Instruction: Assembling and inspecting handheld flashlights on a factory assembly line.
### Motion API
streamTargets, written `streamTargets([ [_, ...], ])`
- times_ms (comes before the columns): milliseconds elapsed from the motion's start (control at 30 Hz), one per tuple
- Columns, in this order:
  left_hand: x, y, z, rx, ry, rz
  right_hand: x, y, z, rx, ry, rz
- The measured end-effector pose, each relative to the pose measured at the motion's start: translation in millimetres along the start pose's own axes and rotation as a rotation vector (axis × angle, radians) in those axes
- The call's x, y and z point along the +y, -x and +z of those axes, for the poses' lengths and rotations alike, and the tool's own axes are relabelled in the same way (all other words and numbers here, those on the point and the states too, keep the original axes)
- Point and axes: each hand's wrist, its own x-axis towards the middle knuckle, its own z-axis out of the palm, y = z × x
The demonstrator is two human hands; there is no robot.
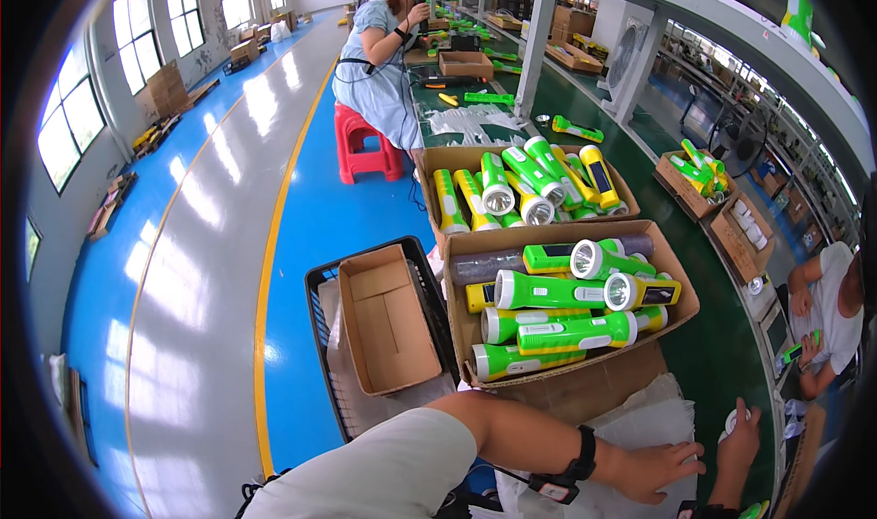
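My left hand (653, 471) rests with its fingers stretched out on a stack of thin white packing sheets (653, 418), and nothing shows in its grip. To its right, my right hand (740, 441) has its fingers closed round a white round part (731, 421), mostly covered by them. Just ahead of my left arm stands a cardboard box (585, 376) of green, yellow and white flashlights (577, 333). A second cardboard box (437, 226) of similar flashlights adjoins its far side. A bit of green and yellow (755, 510) shows below my right hand.
On the left, a black plastic crate (322, 354) holds an open cardboard box (388, 323). Further ahead, a person in light blue (379, 85) sits on a red stool (358, 149). At right, another person (829, 318) holds a flashlight (797, 347). A grey post (537, 44) rises by the bench.
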Motion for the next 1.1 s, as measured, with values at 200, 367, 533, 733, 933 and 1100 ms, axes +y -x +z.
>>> streamTargets([
  [200,-13,2,1,-0.234,0.0,-0.095,-7,27,-33,0.072,-0.436,-0.234],
  [367,-29,12,-6,-0.233,-0.04,-0.015,12,126,-73,0.169,-0.866,0.08],
  [533,-26,16,-11,-0.283,-0.171,0.006,33,250,-59,0.399,-0.986,0.12],
  [733,-13,4,-5,-0.349,-0.221,-0.045,47,339,-5,0.349,-1.076,0.343],
  [933,-18,6,-9,-0.344,-0.247,-0.088,45,346,53,0.333,-1.093,0.587],
  [1100,-34,9,0,-0.206,-0.239,0.014,49,341,60,0.408,-0.895,0.316],
])
